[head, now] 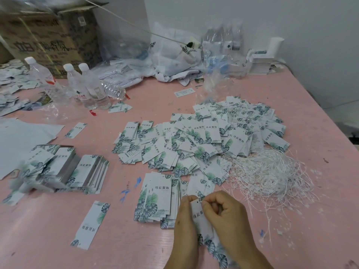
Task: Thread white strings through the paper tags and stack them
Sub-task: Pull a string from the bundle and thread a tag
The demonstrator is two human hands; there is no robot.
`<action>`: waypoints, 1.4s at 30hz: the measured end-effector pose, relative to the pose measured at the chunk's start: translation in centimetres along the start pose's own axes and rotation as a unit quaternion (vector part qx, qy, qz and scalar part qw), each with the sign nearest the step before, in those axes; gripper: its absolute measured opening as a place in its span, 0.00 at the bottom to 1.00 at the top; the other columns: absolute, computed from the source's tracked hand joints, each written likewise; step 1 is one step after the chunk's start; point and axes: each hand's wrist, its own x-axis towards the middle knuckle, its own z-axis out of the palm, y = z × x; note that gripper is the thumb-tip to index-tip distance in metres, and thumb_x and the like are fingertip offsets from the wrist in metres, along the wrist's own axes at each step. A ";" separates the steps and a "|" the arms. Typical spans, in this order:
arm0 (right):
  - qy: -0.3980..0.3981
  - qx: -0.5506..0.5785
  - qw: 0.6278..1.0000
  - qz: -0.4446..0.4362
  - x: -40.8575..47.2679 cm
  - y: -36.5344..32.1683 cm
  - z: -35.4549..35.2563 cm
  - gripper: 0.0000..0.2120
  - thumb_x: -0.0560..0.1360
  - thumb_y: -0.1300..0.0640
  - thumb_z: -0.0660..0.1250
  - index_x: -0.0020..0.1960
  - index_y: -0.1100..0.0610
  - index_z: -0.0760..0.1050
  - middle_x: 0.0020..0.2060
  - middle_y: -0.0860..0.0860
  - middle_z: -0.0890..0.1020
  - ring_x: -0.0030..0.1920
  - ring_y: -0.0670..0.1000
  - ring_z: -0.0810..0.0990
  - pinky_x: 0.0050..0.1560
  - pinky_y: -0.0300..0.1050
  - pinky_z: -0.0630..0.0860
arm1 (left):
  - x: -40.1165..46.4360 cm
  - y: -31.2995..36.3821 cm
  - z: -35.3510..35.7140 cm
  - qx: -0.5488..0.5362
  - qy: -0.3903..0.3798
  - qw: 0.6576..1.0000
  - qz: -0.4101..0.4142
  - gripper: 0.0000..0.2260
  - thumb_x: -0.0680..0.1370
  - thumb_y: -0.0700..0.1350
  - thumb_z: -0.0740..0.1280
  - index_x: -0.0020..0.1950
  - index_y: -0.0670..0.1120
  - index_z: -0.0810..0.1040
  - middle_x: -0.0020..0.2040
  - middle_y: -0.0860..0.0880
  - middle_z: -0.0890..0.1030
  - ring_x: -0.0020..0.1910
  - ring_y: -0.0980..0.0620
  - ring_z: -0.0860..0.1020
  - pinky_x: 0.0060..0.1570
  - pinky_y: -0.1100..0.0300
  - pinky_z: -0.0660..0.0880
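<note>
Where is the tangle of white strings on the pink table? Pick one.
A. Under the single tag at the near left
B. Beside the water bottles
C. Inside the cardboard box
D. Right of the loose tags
D: the white strings sprawl on the pink table just right of the loose tags, far from the water bottles and cardboard box.

A paper tag (200, 216) is pinched between the left hand (185, 226) and the right hand (227, 218) above the pink counter (310, 105). Loose tags (204, 140) are heaped beyond, with tangled white strings (268, 175) just beside them. Stacked tags (159, 199) are seen beside the left hand.
</note>
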 end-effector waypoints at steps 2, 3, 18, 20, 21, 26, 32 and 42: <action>0.009 -0.018 1.000 -0.006 0.0 0.2 0.2 0.08 0.72 0.59 0.73 0.40 0.47 0.78 0.31 0.49 0.75 0.30 0.49 0.72 0.31 0.44 0.72 | 0.0 0.0 0.3 -0.005 -0.005 1.000 0.005 0.17 0.73 0.60 0.63 0.45 0.47 0.80 0.35 0.41 0.81 0.31 0.48 0.80 0.28 0.60 0.76; 0.015 -0.027 0.999 -0.012 0.0 0.3 0.3 0.09 0.72 0.59 0.73 0.40 0.46 0.78 0.31 0.48 0.75 0.30 0.48 0.72 0.31 0.43 0.72 | -0.1 0.0 0.3 0.000 -0.008 1.000 0.011 0.17 0.76 0.58 0.62 0.46 0.46 0.79 0.34 0.41 0.81 0.30 0.49 0.80 0.27 0.60 0.76; 0.048 -0.131 0.989 -0.056 -0.1 1.2 0.1 0.06 0.72 0.52 0.69 0.39 0.44 0.73 0.33 0.45 0.72 0.31 0.46 0.71 0.29 0.38 0.69 | 0.0 -0.4 0.0 0.167 -0.004 0.980 0.110 0.15 0.83 0.43 0.58 0.48 0.44 0.84 0.45 0.39 0.84 0.45 0.46 0.83 0.44 0.56 0.78; 0.048 -0.136 0.988 -0.049 -0.1 1.1 -0.1 0.08 0.72 0.53 0.71 0.38 0.45 0.73 0.33 0.45 0.72 0.31 0.47 0.72 0.30 0.41 0.70 | 0.1 -0.1 0.1 0.140 -0.018 0.986 0.084 0.12 0.81 0.38 0.62 0.47 0.43 0.85 0.45 0.36 0.85 0.45 0.44 0.83 0.48 0.53 0.78; 0.044 -0.140 0.988 -0.045 -0.1 1.0 -0.2 0.08 0.72 0.53 0.72 0.38 0.45 0.73 0.33 0.46 0.73 0.31 0.47 0.72 0.30 0.42 0.71 | 0.2 0.0 0.0 0.145 -0.032 0.986 0.079 0.10 0.80 0.37 0.64 0.47 0.43 0.86 0.45 0.35 0.85 0.44 0.43 0.83 0.47 0.53 0.78; 0.011 -0.172 0.983 -0.069 -0.1 0.1 -1.4 0.05 0.73 0.52 0.71 0.39 0.47 0.76 0.33 0.46 0.72 0.31 0.47 0.72 0.29 0.41 0.70 | 0.6 0.2 -0.7 0.236 -0.038 0.960 0.146 0.08 0.79 0.36 0.68 0.48 0.44 0.87 0.44 0.43 0.86 0.46 0.45 0.84 0.46 0.56 0.81; -0.015 -0.215 0.973 -0.083 -0.2 -1.2 -2.2 0.05 0.74 0.52 0.69 0.39 0.48 0.78 0.32 0.43 0.72 0.30 0.45 0.72 0.29 0.37 0.69 | 0.5 0.2 -0.9 0.379 -0.032 0.884 0.273 0.12 0.78 0.36 0.70 0.44 0.54 0.85 0.41 0.54 0.85 0.42 0.54 0.83 0.43 0.64 0.77; -0.035 0.194 0.954 0.227 -0.1 -1.1 -4.5 0.13 0.77 0.66 0.65 0.42 0.52 0.84 0.27 0.49 0.76 0.25 0.47 0.69 0.24 0.32 0.66 | 0.5 1.3 -0.7 0.224 0.047 0.951 0.208 0.11 0.81 0.34 0.60 0.42 0.41 0.78 0.39 0.46 0.83 0.35 0.55 0.79 0.34 0.65 0.75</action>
